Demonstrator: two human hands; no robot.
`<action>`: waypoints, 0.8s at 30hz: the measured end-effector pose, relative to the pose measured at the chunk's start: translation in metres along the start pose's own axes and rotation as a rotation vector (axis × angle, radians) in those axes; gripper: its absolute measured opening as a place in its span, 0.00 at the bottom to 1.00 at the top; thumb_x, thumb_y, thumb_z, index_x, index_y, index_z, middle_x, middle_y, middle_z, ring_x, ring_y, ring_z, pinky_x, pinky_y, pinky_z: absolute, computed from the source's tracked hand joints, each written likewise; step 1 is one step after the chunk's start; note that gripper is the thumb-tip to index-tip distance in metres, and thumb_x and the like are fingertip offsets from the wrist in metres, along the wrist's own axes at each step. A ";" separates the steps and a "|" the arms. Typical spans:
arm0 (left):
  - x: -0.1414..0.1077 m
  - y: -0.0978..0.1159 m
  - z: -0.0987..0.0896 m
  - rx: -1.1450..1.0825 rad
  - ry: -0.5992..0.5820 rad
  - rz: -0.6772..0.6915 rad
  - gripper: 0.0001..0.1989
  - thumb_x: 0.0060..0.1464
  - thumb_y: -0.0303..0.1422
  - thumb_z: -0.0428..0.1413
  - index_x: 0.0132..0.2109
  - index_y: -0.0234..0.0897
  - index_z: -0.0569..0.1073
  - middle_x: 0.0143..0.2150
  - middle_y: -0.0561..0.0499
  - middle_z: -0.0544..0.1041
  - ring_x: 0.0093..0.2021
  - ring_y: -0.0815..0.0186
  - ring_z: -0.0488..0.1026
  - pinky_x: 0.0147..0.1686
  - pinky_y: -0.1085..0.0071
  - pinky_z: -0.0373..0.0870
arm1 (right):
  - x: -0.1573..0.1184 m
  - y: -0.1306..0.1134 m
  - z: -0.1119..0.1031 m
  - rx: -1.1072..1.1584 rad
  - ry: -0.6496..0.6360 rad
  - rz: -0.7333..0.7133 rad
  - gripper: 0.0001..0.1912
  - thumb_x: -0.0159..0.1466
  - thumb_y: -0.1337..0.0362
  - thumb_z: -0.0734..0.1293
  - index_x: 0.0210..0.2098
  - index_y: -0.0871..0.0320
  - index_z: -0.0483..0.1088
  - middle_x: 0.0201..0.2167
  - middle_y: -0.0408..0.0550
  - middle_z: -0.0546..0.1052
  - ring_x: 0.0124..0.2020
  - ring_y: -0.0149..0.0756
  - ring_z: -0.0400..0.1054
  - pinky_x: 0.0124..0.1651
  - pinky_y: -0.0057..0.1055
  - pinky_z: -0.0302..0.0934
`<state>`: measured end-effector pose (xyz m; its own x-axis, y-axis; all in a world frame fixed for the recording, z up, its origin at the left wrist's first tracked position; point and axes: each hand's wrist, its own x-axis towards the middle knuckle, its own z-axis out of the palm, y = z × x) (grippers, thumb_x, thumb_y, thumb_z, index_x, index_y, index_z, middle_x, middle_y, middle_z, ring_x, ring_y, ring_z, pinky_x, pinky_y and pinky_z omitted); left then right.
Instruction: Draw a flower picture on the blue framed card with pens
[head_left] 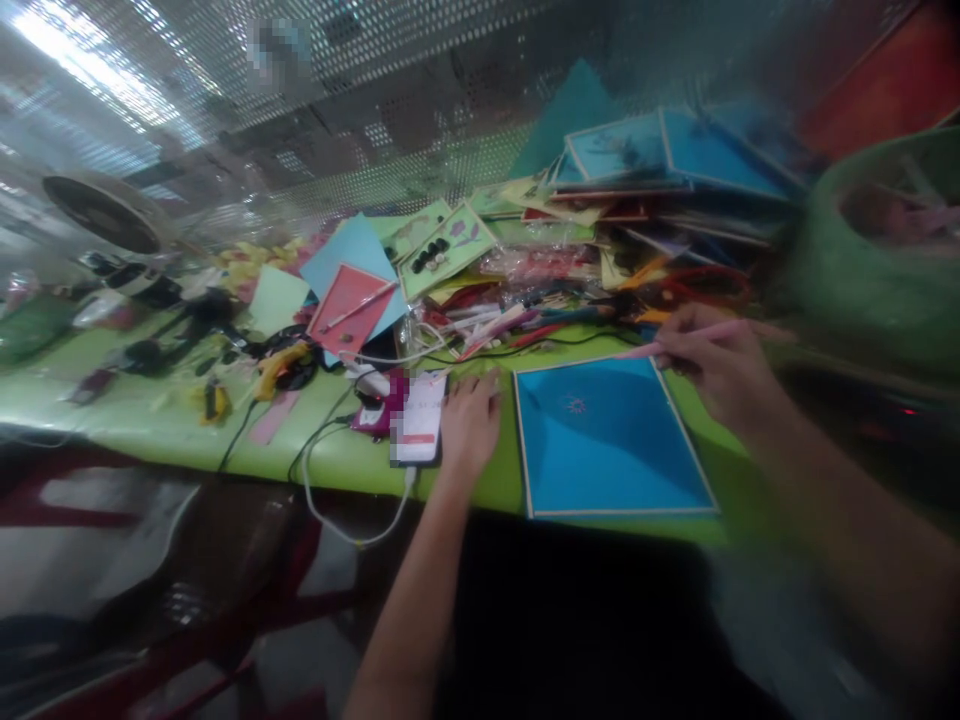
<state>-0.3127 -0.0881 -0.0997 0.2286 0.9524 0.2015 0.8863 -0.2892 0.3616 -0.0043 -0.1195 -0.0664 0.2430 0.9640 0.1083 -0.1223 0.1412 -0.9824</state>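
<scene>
On the green tabletop lies a blue square board [615, 450] with a pale border and a small reddish sunburst-like mark in its upper part. My right hand [709, 360] is closed around a slim pink pen [720, 332], whose thin end points left over the board's top right corner. Whether that tip touches the board I cannot tell. Left of the board, my left hand [472, 415] rests flat on the table with its fingers stretched out. Right beside it is a phone [420, 425] with a lit screen and a white cable plugged in.
Behind the board, pens and tools [517, 325] lie in a heap below stacked cards [675, 165]. A green basket [862, 240] stands at the right. A yellow glue gun [279, 370], cables and a red card [351, 310] are on the left. A fan [105, 212] stands farther back.
</scene>
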 end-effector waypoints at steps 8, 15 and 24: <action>-0.009 -0.003 0.003 0.028 0.104 -0.016 0.23 0.64 0.27 0.59 0.65 0.40 0.74 0.60 0.39 0.79 0.61 0.43 0.74 0.60 0.44 0.70 | -0.001 -0.002 0.000 -0.002 0.007 -0.001 0.10 0.55 0.63 0.78 0.27 0.56 0.73 0.22 0.41 0.74 0.24 0.28 0.66 0.27 0.27 0.54; -0.048 -0.002 -0.004 -0.301 0.104 0.289 0.11 0.69 0.29 0.57 0.55 0.43 0.78 0.55 0.48 0.84 0.57 0.57 0.79 0.59 0.54 0.73 | -0.004 -0.007 0.002 -0.021 0.007 0.018 0.12 0.57 0.59 0.78 0.29 0.57 0.74 0.25 0.43 0.75 0.26 0.29 0.66 0.29 0.30 0.53; -0.069 0.002 -0.009 -0.220 -0.067 0.402 0.12 0.66 0.34 0.63 0.55 0.46 0.79 0.62 0.50 0.81 0.64 0.56 0.75 0.62 0.51 0.69 | -0.011 -0.007 0.007 -0.085 -0.053 0.011 0.06 0.61 0.63 0.74 0.30 0.57 0.75 0.26 0.43 0.76 0.27 0.29 0.68 0.30 0.29 0.57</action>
<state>-0.3302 -0.1549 -0.1044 0.5682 0.7628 0.3086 0.6171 -0.6431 0.4534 -0.0130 -0.1292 -0.0592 0.1910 0.9762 0.1026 -0.0421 0.1126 -0.9927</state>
